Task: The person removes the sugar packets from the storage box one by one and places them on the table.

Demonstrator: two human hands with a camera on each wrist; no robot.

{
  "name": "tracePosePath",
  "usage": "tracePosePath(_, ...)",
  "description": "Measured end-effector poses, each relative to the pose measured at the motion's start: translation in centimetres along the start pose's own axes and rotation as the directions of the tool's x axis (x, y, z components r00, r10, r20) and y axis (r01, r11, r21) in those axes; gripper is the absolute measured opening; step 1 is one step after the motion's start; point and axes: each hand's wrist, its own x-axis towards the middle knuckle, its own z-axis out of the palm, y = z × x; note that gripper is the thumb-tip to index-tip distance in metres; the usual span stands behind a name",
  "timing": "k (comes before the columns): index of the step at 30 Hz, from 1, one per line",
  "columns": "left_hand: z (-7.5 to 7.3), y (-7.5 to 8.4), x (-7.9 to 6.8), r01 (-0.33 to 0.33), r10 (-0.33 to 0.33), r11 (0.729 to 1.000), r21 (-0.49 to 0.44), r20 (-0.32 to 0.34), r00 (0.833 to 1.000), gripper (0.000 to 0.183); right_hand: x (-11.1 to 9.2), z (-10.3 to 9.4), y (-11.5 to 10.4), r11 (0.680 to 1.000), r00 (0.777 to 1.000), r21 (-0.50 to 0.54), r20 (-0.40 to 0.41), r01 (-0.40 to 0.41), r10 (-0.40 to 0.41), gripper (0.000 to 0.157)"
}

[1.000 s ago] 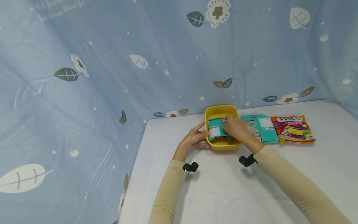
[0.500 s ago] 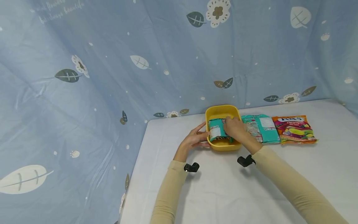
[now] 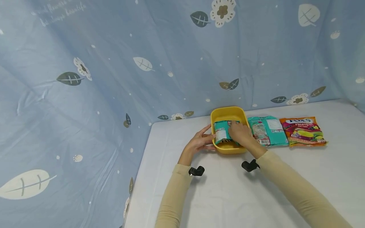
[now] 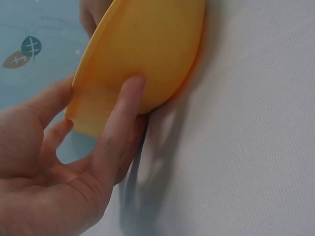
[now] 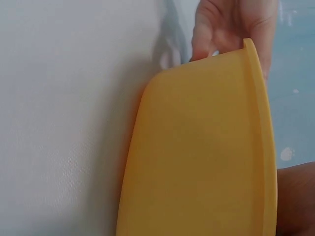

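A yellow plastic tub (image 3: 228, 151) stands near the back of the table. My left hand (image 3: 199, 141) holds its left side, with a finger at the rim and others along the outer wall, as the left wrist view shows. Inside the tub lies a teal candy bag (image 3: 220, 133), and a dark strip with yellowish lettering shows at its lower edge. My right hand (image 3: 240, 133) reaches over the tub's right rim with curled fingers and grips the bag's right end. The fingertips are hidden in the head view, and the tub wall (image 5: 197, 147) blocks them in the right wrist view.
Right of the tub lies another teal candy bag (image 3: 272, 133), back label up. Beside it is an orange and purple Fox's fruit candy bag (image 3: 305, 133). A blue patterned curtain (image 3: 171, 47) hangs behind the white-covered table (image 3: 222, 196).
My right hand has shifted slightly down and toward the tub's front, still at the teal bag. The left hand keeps its place on the tub. The whole view has drifted a little.
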Motion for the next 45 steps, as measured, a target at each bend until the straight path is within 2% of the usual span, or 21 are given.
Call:
tracePosePath(11, 0.1, 0.0, -0.2, 0.002, -0.002, 1.000, 0.005, -0.001, 1.000, 0.068, -0.3, 0.4, -0.3, 0.998, 0.998, 0.062, -0.054, -0.025, 0.028, 0.032)
tracePosePath(19, 0.1, -0.1, -0.4, 0.002, -0.002, 1.000, 0.003, -0.003, 1.000, 0.069, -0.1, 0.6, -0.1, 0.992, 0.999, 0.127, -0.043, -0.014, 0.020, 0.044)
tracePosePath(33, 0.0, -0.4, 0.0, -0.001, 0.001, 1.000, 0.002, -0.005, 1.000, 0.068, 0.7, 0.4, 0.5, 0.956, 0.999, 0.292, 0.003, -0.041, 0.041, 0.058)
tracePosePath(45, -0.2, -0.1, 0.1, -0.011, 0.011, 1.000, -0.004, 0.014, 1.000, 0.069, 0.8, 0.0, 0.8, 0.945, 1.000, 0.328, -0.001, -0.021, 0.023, 0.062)
